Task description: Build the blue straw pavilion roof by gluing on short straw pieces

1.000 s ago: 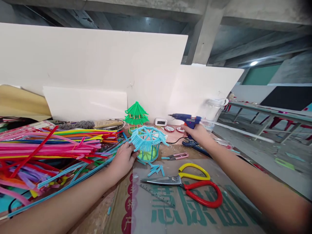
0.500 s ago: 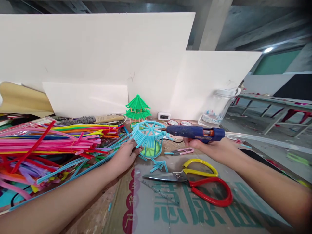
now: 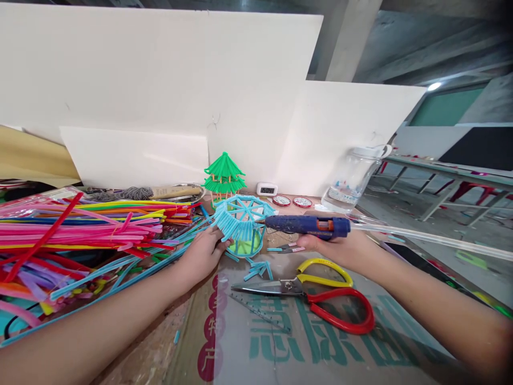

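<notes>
My left hand (image 3: 205, 254) grips the left side of a small round pavilion (image 3: 236, 229) made of light-blue pipe cleaners. Short strips cover part of its roof ring, spokes show across the top, and its base is green. In my right hand (image 3: 334, 246) is a dark blue glue gun (image 3: 300, 224) with a long clear glue stick out of its back. The nozzle points left and is at the roof's right edge; whether it touches I cannot tell. Cut blue pipe cleaner pieces (image 3: 258, 269) lie just in front of the pavilion.
Scissors (image 3: 305, 291) with one yellow and one red handle lie in front on a printed board. Pink-handled snips (image 3: 289, 248) sit under the gun. Left is a pile of coloured pipe cleaners (image 3: 80, 230). Behind stand a green pagoda (image 3: 224, 176), a small clock (image 3: 266, 189) and a water jug (image 3: 352, 176).
The glue gun has shifted left and slightly down, its nozzle going from over the roof top to the roof's right edge. My left hand keeps its hold on the pavilion.
</notes>
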Demonstrator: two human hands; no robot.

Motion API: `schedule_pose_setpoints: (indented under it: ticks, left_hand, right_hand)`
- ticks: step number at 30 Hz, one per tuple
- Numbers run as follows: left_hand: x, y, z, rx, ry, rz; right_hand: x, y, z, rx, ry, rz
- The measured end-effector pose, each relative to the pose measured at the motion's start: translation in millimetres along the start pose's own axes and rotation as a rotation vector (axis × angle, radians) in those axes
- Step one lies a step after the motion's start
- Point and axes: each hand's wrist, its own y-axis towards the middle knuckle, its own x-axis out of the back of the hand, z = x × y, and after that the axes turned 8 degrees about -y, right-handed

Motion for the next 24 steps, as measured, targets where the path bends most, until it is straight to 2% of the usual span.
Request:
schedule_pose_setpoints:
  ticks: [7,24]
  left_hand:
    - [-2.4,0.1,4.4,-0.002,0.007,-0.007]
    - [-1.7,0.0,4.4,-0.001,-0.014,-0.006]
  right_hand:
    - [-0.6,2.1,-0.3,0.06,-0.012,0.034]
    - [0.3,2.2,7.7,0.051,-0.082,0.045]
